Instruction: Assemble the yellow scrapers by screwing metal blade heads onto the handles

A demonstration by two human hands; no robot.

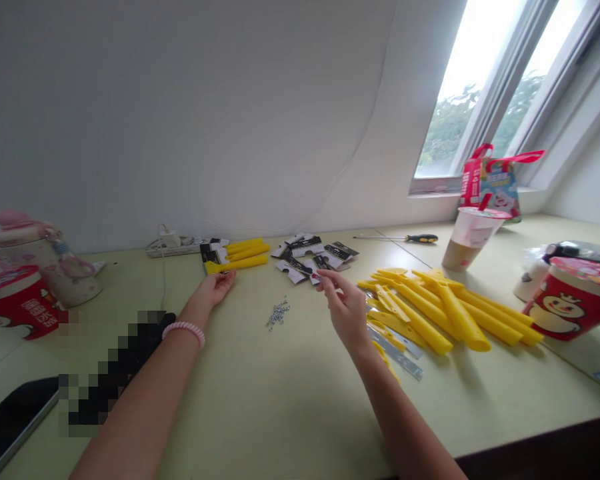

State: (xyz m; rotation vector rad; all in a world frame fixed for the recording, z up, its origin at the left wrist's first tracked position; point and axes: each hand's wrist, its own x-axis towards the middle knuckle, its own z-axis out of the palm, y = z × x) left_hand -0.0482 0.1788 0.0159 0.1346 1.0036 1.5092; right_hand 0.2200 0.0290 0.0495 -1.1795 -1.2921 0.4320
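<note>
My left hand (218,288) is at the far left of the middle, its fingers curled at the head of a yellow-handled scraper (253,261). Beside that scraper lie more yellow handles (245,245) with a black card (210,253) over their heads. My right hand (344,303) has thumb and forefinger pinched together by the black-and-white cards (305,248). What sits in that pinch is too small to make out. Between both hands lies a little heap of small silver screws (279,313). Right of my right hand are piled yellow scraper handles (430,303) and flat metal blades (400,353).
A screwdriver (420,238) lies at the back right. Drink cups stand right (473,240), far right (575,300) and left (23,303). A tumbler (45,253), phone (17,417), power strip (180,248) and gift bag (495,183) are also on the table (260,400).
</note>
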